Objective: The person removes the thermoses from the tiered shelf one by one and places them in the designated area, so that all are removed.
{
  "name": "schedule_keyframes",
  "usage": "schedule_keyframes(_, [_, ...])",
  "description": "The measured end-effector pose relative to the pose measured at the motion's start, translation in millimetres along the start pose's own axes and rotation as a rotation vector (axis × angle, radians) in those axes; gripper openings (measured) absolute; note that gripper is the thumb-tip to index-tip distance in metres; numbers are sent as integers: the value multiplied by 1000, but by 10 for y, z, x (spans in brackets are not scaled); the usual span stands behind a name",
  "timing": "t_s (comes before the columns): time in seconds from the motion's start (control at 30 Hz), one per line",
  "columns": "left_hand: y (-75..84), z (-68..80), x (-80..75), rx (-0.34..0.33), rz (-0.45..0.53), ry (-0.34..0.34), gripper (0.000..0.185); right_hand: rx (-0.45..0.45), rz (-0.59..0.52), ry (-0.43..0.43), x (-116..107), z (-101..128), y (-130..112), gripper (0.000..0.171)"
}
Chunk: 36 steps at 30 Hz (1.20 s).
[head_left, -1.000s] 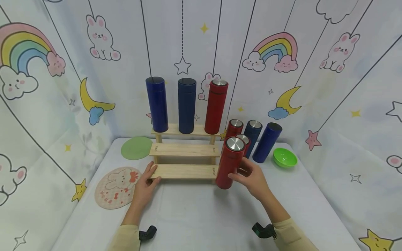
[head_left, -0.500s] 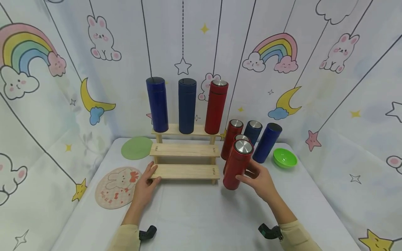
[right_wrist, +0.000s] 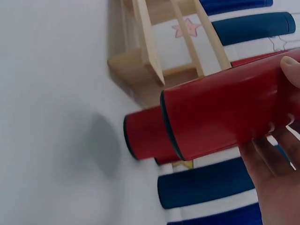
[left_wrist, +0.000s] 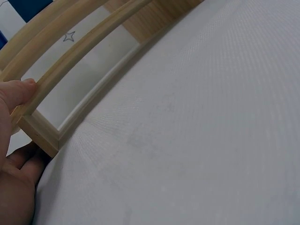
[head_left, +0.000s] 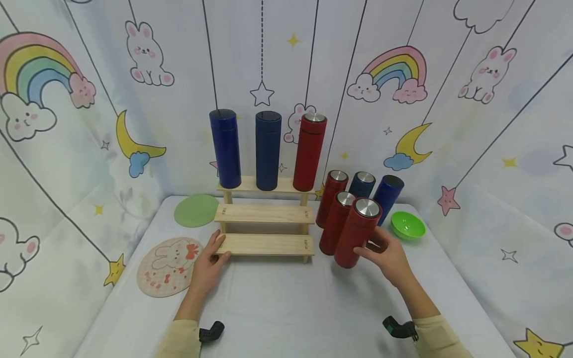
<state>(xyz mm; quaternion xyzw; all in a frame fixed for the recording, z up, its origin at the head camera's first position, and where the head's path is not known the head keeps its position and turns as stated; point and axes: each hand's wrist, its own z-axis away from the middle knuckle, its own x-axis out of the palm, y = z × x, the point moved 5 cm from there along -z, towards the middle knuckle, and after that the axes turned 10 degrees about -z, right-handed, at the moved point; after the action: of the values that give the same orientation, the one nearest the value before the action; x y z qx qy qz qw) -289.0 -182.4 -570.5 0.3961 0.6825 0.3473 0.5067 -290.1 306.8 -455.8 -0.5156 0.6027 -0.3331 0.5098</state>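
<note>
Left hand: my eye goes first to the left hand (head_left: pixel 208 263), pinched on the left end of the wooden rack (head_left: pixel 264 243) at its lowest step; that grip has not shifted

Right hand: the right hand (head_left: pixel 389 253), right of the rack, is clamped round the lower body of the held red flask (head_left: pixel 355 238)

Held flask: right of the rack and near its front; its base looks raised off the tabletop (head_left: pixel 277 308), with a shadow below

Just changed: a second ago this flask stood out against the rack's right end; now it has swung farther right, baring that end and the front red flask (head_left: pixel 333 228); I'd judge the work as shifting one flask while the rack is steadied

Rabbit mat: the rabbit mat (head_left: pixel 167 273) lies left of the rack

Standing flasks: right of the rack, the front red flask, then the rear red flask (head_left: pixel 331 199), navy flask (head_left: pixel 361 184) and bright blue flask (head_left: pixel 388 191); whether the held one touches any, I can't tell

Green bowl: the green bowl (head_left: pixel 408 231), farther right of the rack

Rack's top step: blue bottle (head_left: pixel 226 151), navy bottle (head_left: pixel 268 154), red bottle (head_left: pixel 309 154), left to right; all unmoved
</note>
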Motion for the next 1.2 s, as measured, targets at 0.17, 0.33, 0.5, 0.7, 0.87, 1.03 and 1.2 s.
schedule_keyframes(0.17, [-24, -6, 5, -6, -7, 3, 58, -1, -34, 9, -119, -45, 68, 70])
schedule_keyframes(0.33, [-47, -5, 10, 2, 4, 3, 58, 10, -39, 29, -241, -107, 151, 71])
schedule_keyframes(0.5, [-66, -5, 13, -9, 10, -4, 59, 12, -30, 33, -321, -181, 214, 70])
schedule_keyframes(0.7, [-57, -13, 2, -2, 10, -3, 59, 58, -43, 56, -381, -253, 325, 74])
schedule_keyframes(0.87, [-67, -13, -5, -6, 11, -1, 59, 78, -83, 79, -406, -309, 455, 76])
schedule_keyframes(1.03, [-68, -21, -6, -3, 8, 5, 59, 94, -78, 99, -399, -347, 604, 80])
schedule_keyframes(1.2, [-63, -15, 1, -4, 7, -3, 59, 105, -72, 122, -384, -357, 716, 79])
